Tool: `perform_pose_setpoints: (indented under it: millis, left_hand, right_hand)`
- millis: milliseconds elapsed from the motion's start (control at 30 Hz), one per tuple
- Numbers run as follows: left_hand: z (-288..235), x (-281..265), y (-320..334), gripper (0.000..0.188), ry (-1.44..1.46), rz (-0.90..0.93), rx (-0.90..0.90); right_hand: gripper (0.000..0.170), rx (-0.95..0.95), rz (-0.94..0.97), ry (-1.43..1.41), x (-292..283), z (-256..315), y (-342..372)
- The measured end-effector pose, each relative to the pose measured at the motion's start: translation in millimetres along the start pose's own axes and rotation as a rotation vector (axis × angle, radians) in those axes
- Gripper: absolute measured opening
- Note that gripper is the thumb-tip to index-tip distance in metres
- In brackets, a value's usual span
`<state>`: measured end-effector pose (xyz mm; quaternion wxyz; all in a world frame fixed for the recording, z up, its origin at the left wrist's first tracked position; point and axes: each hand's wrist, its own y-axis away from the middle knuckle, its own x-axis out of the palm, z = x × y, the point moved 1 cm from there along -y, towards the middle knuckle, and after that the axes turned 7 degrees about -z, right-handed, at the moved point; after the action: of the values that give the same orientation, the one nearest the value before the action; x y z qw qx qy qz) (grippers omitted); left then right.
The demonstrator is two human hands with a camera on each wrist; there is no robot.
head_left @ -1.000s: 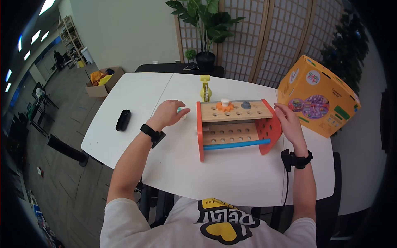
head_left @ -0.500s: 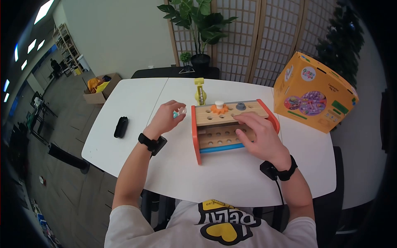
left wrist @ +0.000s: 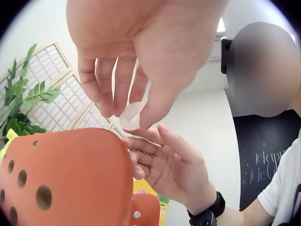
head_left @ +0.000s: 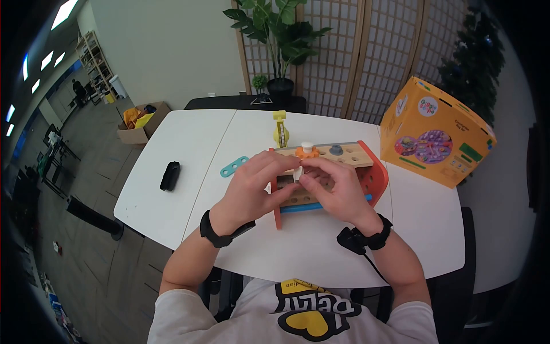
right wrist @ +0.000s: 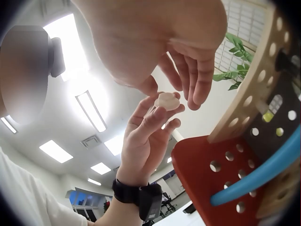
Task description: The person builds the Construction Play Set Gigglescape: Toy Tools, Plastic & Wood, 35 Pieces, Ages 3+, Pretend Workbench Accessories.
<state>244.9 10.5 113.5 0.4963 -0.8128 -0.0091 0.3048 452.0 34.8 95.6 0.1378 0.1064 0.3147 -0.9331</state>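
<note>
My left hand (head_left: 249,186) pinches a small white round piece (left wrist: 131,116) with a knobby middle (right wrist: 167,100) between thumb and fingertips. Close beside it is my right hand (head_left: 338,186), its fingers loosely extended and its thumb tip right at the piece. Both hands are over the front of a toy workbench with red sides (left wrist: 70,174), a perforated wooden top (head_left: 358,159) and a blue bar (right wrist: 258,181). On that top stand an orange gear with a white knob (head_left: 307,149) and a grey bolt (head_left: 336,150).
A teal strip with holes (head_left: 234,167) lies left of the workbench. Behind the bench stands a yellow toy tool (head_left: 280,129). A black case (head_left: 170,176) rests at the table's left, and a large yellow box (head_left: 438,132) is at the right.
The left hand has come right with the white piece, uncovering the teal strip. The right hand has moved from the bench's right side to meet it.
</note>
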Motion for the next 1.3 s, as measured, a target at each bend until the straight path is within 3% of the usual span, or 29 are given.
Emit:
perform_pose_setpoints:
  millis: [133,300,433,533,667,700,800,900,1300]
  left_hand:
    - [5.0,5.3,10.0,0.036,0.075,0.048,-0.104]
    - [11.2,13.0,18.7,0.034,-0.035,0.011,0.058]
    - [2.8,1.4,17.3,0.035,-0.16,-0.083,0.025]
    - [19.2,-0.9,32.8,0.035,0.012,-0.214,-0.343]
    - [46.9,9.8,55.5,0.041,0.168,-0.136,-0.822]
    - [45.9,10.1,59.7,0.051,0.162,-0.044,-0.903]
    - [54.3,23.7,77.6,0.059,0.183,0.025,-1.039]
    - [56.4,30.4,84.1,0.059,0.156,0.053,-1.042]
    - [53.4,40.1,89.7,0.048,0.158,0.017,-1.038]
  right_hand:
    - [0.03,0.127,0.007,-0.118,4.7,-5.6,1.1]
    - [0.027,0.206,0.026,-0.098,7.2,-13.3,6.3]
    - [0.023,0.055,0.032,0.127,4.1,-26.2,13.2]
    - [0.019,-0.009,0.119,0.31,3.2,-36.0,18.3]
    - [0.016,0.061,0.257,0.404,11.6,-51.1,17.8]
    - [0.016,0.068,0.277,0.423,15.0,-56.0,16.3]
    - [0.016,0.161,0.326,0.366,22.0,-68.7,7.7]
    - [0.009,0.187,0.409,0.476,26.4,-71.8,-4.2]
    - [0.013,0.258,0.521,0.593,51.8,-122.5,-12.7]
